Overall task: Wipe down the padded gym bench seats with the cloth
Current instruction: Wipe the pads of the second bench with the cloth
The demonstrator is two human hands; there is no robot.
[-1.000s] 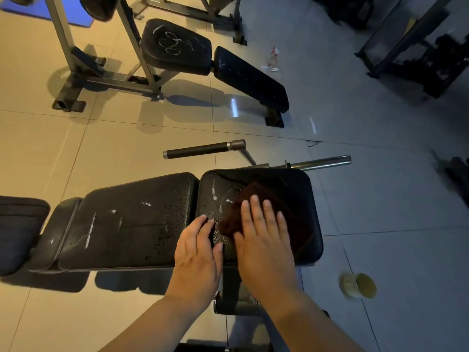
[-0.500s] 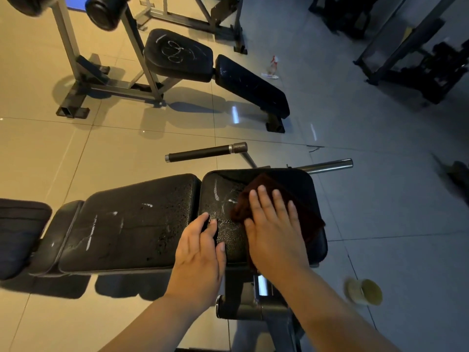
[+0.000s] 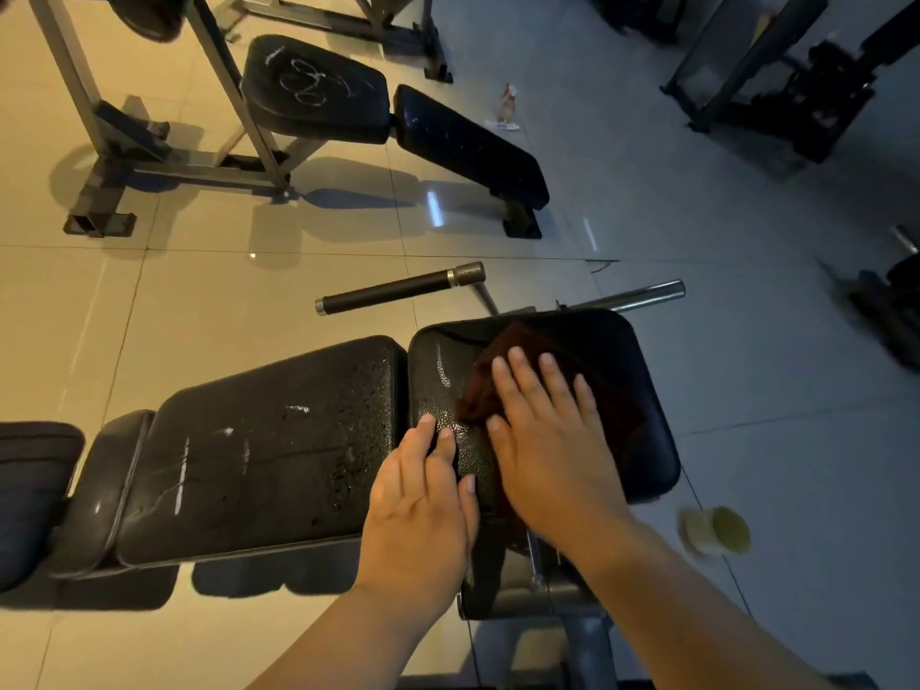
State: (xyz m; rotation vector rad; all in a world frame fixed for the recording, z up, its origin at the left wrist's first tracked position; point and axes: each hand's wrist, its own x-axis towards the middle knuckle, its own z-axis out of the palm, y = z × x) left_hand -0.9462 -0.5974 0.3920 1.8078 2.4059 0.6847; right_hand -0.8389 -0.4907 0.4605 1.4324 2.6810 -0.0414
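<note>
A black padded bench lies across the lower half of the view. Its square seat pad [image 3: 632,371] is at the right and its long back pad [image 3: 259,450], speckled with droplets and white marks, at the left. A dark brown cloth [image 3: 493,371] is spread on the seat pad. My right hand [image 3: 542,440] presses flat on the cloth, fingers straight. My left hand [image 3: 423,505] rests flat on the seat pad's left edge, beside the cloth.
A second black bench [image 3: 318,87] with white scribbles on its seat stands farther back, on a grey frame. A spray bottle [image 3: 508,102] lies on the tiled floor behind it. A yellowish cup [image 3: 717,530] lies on the floor at the right. Bench handles [image 3: 398,288] stick out beyond the seat.
My right hand has slid the cloth across the seat pad, away from me and a little to the right. My left hand has stayed at the pad's left edge.
</note>
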